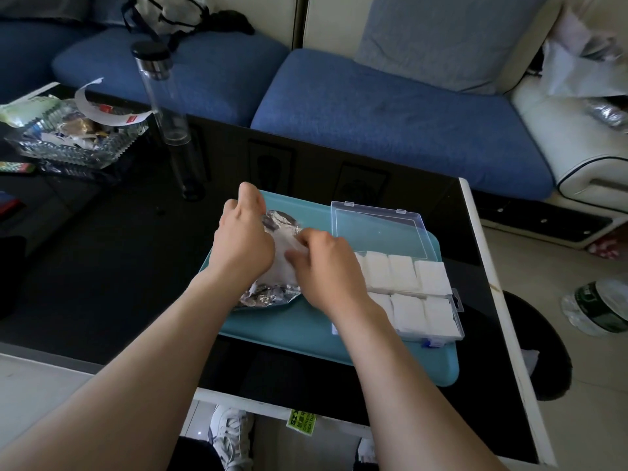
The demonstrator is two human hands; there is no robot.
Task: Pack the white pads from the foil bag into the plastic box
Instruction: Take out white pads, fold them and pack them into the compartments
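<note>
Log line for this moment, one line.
left hand holds foil bag | right hand pinches white pad at bag mouth | plastic box open, pads inside

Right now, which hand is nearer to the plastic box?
Right. The right hand overlaps the plastic box's left end, pinching a white pad at the foil bag's mouth; the left hand is farther left, gripping the foil bag.

Clear plastic box (377, 232) of white pads (402, 275), silver foil bag (272, 295), teal mat (306, 345), black table (119, 260), blue sofa (373, 113).
</note>
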